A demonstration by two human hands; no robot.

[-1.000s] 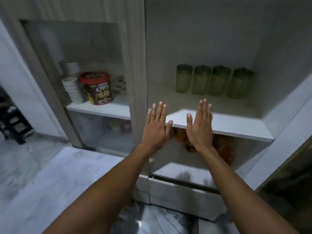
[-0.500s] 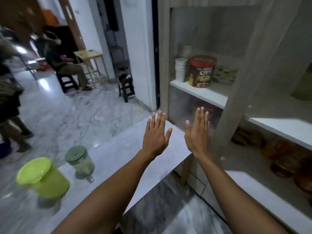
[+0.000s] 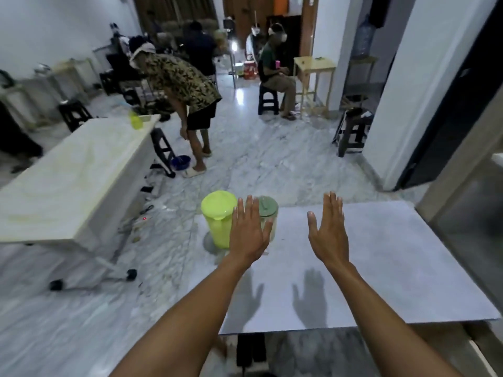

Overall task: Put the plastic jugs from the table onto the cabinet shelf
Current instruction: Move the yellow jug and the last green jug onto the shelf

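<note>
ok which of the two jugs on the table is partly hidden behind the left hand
The pale jug with the dull green lid; the left hand covers much of it. The bright lime jug stands beside it, nearer the table's corner, almost fully visible.

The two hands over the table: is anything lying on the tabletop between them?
No. In the head view, bare tabletop separates the left hand from the right hand. Both jugs stand left of that gap.

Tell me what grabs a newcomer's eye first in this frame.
Two bare hands, left hand and right hand, spread flat and empty above the grey table. Beyond the left hand, at the table's far-left corner, stand a lime-green jug and a paler green-lidded jug.
</note>
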